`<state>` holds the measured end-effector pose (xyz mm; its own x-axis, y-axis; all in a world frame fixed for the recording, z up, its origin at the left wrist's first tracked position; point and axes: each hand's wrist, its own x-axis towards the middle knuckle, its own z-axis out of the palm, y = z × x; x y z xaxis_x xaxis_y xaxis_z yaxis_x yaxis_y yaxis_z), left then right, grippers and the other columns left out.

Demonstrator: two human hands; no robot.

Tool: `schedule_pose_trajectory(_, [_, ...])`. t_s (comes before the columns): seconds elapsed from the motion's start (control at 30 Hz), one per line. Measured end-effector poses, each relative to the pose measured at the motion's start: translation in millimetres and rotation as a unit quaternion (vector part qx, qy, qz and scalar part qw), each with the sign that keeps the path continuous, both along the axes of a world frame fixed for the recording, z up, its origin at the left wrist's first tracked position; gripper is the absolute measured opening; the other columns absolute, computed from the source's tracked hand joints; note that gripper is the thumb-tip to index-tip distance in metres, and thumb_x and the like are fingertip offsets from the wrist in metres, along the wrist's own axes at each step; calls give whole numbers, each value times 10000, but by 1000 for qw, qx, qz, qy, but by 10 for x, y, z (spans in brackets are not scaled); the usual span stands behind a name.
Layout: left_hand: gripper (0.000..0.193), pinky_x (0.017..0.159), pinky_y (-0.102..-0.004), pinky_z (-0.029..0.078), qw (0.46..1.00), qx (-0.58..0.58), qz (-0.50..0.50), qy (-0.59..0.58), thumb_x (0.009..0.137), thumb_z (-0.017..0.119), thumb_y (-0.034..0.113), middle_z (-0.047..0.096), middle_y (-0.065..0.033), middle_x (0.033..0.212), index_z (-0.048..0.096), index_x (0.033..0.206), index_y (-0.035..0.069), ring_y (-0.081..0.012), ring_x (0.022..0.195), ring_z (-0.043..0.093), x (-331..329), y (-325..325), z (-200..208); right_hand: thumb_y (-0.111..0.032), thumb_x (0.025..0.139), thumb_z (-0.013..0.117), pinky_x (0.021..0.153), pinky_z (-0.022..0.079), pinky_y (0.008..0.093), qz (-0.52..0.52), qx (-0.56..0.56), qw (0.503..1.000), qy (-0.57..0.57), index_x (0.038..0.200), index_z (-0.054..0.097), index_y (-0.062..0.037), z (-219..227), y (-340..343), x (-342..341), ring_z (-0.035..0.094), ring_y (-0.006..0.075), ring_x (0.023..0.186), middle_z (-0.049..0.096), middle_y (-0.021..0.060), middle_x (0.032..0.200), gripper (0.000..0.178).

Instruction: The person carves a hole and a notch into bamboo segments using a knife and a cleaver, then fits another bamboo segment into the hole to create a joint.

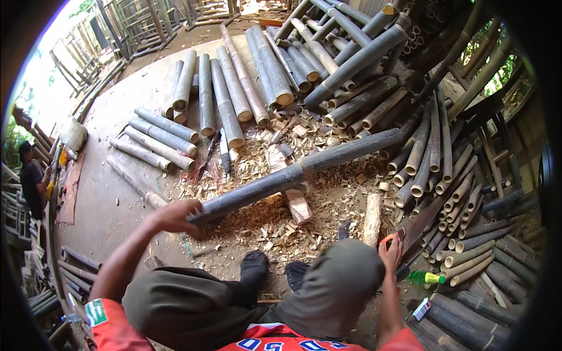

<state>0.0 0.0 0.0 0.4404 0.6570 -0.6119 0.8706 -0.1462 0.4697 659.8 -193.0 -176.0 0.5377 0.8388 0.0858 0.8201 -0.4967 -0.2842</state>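
A long dark bamboo pole [252, 193] slants across in front of me, its far right end among the stacked bamboo. Near its middle joint it rests over a pale wooden block [297, 206] on the ground. My left hand [177, 217] is closed around the pole's near left end. Beside my right knee, my right hand [391, 250] grips the orange handle of a handsaw [422, 224]. The saw's broad, brownish blade points away to the upper right, apart from the pole, its tip hard to make out against the bamboo.
Wood chips [257, 231] cover the ground around my feet. Cut bamboo lengths [225, 99] lie beyond the pole; more bamboo [468, 257] is stacked at right beside a green bottle [426, 278]. A short pale log [372, 219] lies near my right knee. Another person [32, 181] stands far left.
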Motion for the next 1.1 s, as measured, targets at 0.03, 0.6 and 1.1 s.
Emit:
schedule_pose_trajectory(0.03, [628,994,-428,555,998,-10,-55,-31,815,849,307,692,-168,1223,618,1349,71,-289,1170,669,216,-112,-191,-287,981,737,1128,428,493,36,4,999,-1,1544,492,-9,91,53,17,586,346,1304,579,276,1444,674])
schedule_pose_trajectory(0.6, [964,1078,-454,485,991,126,48,-14,613,909,396,568,-241,1324,486,1411,60,-383,1249,562,316,728,-1722,-376,1074,636,1006,508,367,263,-375,741,491,1499,572,-30,1645,-25,-1793,686,230,1114,748,164,1175,552])
schedule_pose_trajectory(1.1, [883,979,-462,531,957,117,260,-47,545,918,393,700,-203,1116,629,1299,36,-372,1079,695,-154,-31,-1457,-354,1047,661,966,521,372,334,-298,774,448,1488,590,-46,984,1012,-2026,707,236,1024,760,147,1120,542])
